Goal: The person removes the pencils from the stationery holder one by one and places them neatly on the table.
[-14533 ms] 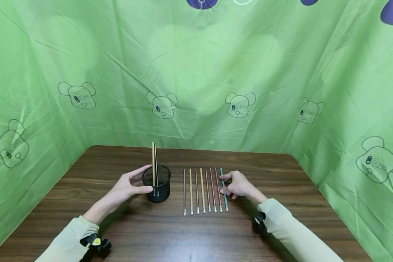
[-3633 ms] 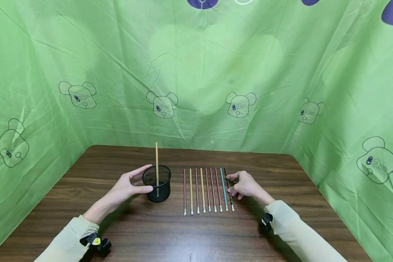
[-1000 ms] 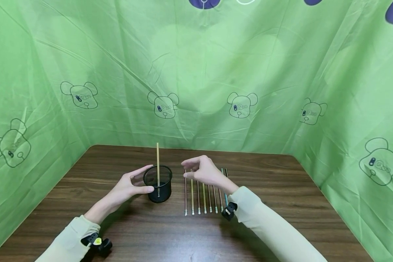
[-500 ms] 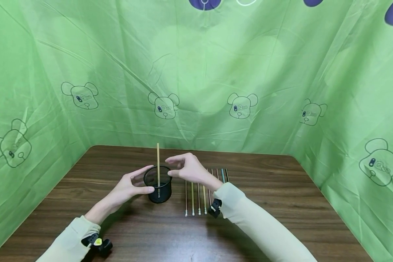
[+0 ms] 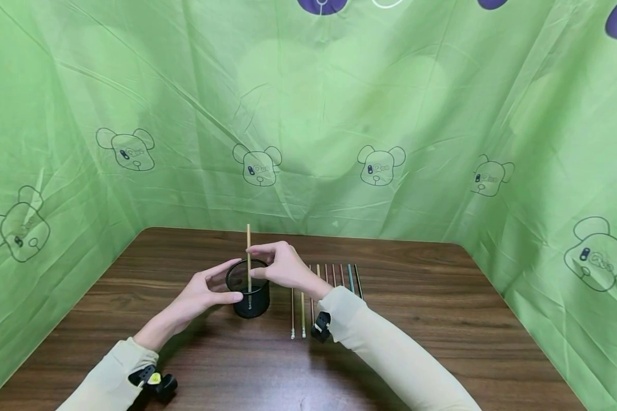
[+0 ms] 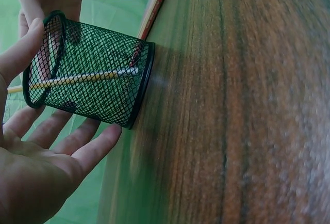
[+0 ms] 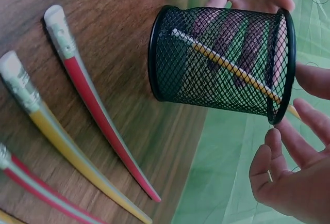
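Observation:
A black mesh pencil cup point(image 5: 251, 302) stands upright on the table, and my left hand point(image 5: 200, 297) holds it from the left between thumb and fingers. One yellow pencil point(image 5: 248, 237) leans inside, its eraser end down, as the left wrist view shows through the mesh. My right hand point(image 5: 283, 265) reaches over the cup's rim from the right, thumb and index finger apart at the pencil's upper part. Whether they press on it is hard to tell. Right of the cup lies a row of pencils, including a red pencil point(image 7: 100, 110) and a yellow pencil point(image 7: 72, 152).
The row continues under my right forearm with a blue pencil point(image 5: 351, 277) and a black pencil point(image 5: 358, 279) at its right end. The forearm hides several pencils in part. Green cloth point(image 5: 308, 114) hangs behind the wooden table point(image 5: 442, 319).
Since the earliest frame, the blue pencil and then a black one have joined the row's right end; the cup went from several pencils to one. My right hand has moved left to the cup.

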Available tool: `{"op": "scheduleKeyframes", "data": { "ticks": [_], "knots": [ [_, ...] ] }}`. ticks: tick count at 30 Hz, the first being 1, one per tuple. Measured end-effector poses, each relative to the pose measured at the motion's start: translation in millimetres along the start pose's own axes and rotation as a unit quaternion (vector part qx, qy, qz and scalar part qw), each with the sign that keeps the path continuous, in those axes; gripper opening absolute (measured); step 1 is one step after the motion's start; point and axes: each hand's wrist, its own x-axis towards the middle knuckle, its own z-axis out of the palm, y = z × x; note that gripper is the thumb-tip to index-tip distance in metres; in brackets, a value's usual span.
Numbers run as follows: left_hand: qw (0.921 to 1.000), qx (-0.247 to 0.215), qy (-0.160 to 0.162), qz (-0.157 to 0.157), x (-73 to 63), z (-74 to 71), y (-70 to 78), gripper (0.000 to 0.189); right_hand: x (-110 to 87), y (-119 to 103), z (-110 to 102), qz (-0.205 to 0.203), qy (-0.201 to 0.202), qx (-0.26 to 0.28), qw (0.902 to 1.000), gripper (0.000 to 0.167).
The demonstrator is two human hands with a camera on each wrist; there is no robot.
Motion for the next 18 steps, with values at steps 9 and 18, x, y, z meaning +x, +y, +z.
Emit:
{"op": "scheduleKeyframes", "data": {
  "ticks": [9,18],
  "knots": [
    [1.0,-0.004,0.0,0.003,0.9,0.3,0.1,0.079,3.1,0.0,6.0,0.007,0.003,0.014,0.9999,0.048],
    [0.9999,-0.009,-0.003,0.005,0.2,0.6,-0.3,0.081,2.7,-0.6,6.6,-0.002,0.003,0.007,1.0,0.049]
  ]
}}
